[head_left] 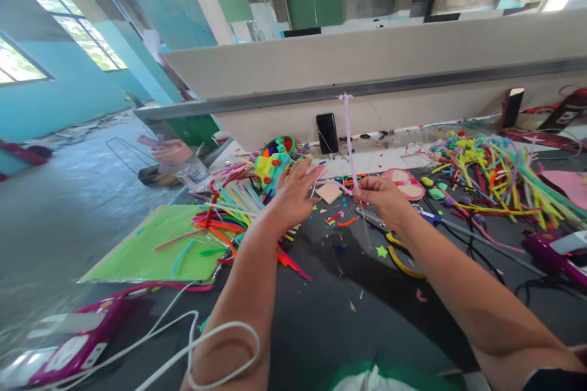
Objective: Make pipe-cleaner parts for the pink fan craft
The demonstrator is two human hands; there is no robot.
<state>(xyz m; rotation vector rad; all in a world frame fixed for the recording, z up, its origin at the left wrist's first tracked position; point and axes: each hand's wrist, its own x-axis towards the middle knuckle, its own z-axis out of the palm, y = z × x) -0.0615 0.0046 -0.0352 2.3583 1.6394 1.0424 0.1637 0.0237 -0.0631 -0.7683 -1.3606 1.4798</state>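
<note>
My right hand (381, 197) pinches the lower end of a lilac pipe cleaner (348, 140). It stands nearly upright, with a small knotted tip at the top and thin clear strands hanging about it. My left hand (293, 195) is stretched out, palm down, over the craft pieces, with its fingers extended. Close to its fingertips are a small pink piece (316, 171) and a beige square pad (329, 192). Beside that hand lies a bundle of coloured pipe cleaners (233, 195), with a yellow and teal decorated piece (270, 171) behind it.
Yellow-handled pliers (403, 263) lie below my right hand. A black phone (326, 133) leans on the partition (293, 70). More pipe cleaners (499, 177) are heaped right. Purple glue guns (77, 342) with cords sit at both sides. A green sheet (156, 244) lies left; another person's hand (173, 153) shows beyond.
</note>
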